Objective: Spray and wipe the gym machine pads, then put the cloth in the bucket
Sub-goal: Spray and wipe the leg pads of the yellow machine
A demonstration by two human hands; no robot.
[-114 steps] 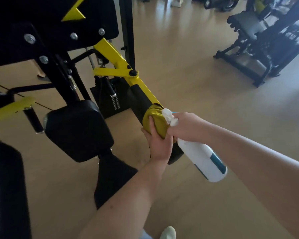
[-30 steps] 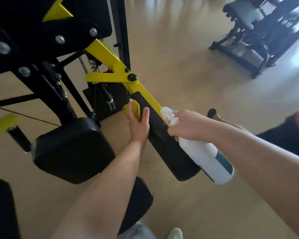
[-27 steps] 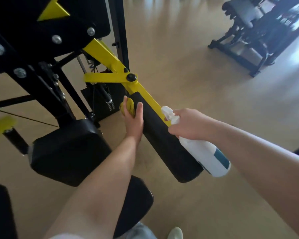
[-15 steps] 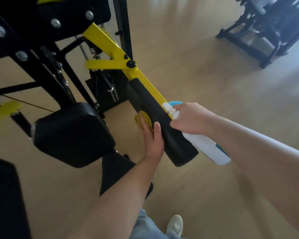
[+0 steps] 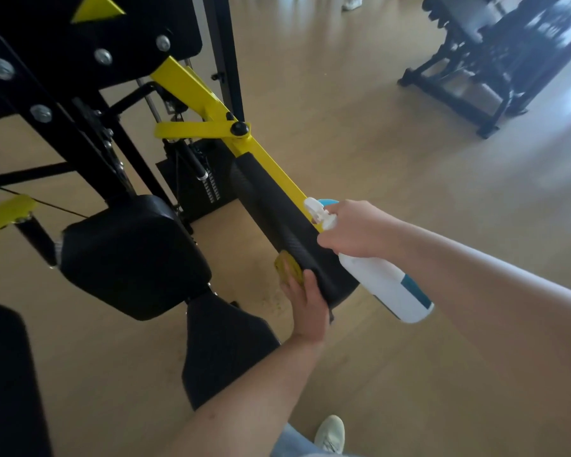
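A long black arm pad [image 5: 277, 222] runs down the yellow arm [image 5: 192, 90] of the gym machine. My left hand [image 5: 307, 305] holds a yellow cloth [image 5: 289, 268] against the left underside of the pad, near its lower end, with the thumb lying on the pad's face. Most of the cloth is hidden behind the pad and my fingers. My right hand [image 5: 356, 229] grips the neck of a white spray bottle [image 5: 386, 286] with a teal label, its nozzle close to the pad's right edge.
A square black pad [image 5: 129, 255] hangs to the left, with a black seat pad [image 5: 221, 344] below it and another black pad [image 5: 7, 384] at the bottom left. A second black machine [image 5: 495, 57] stands at the far right. My shoe [image 5: 330, 433] is on the wooden floor.
My left hand has slid with the cloth from the pad's upper end down its left side to the lower end. My right hand has kept the bottle beside the pad.
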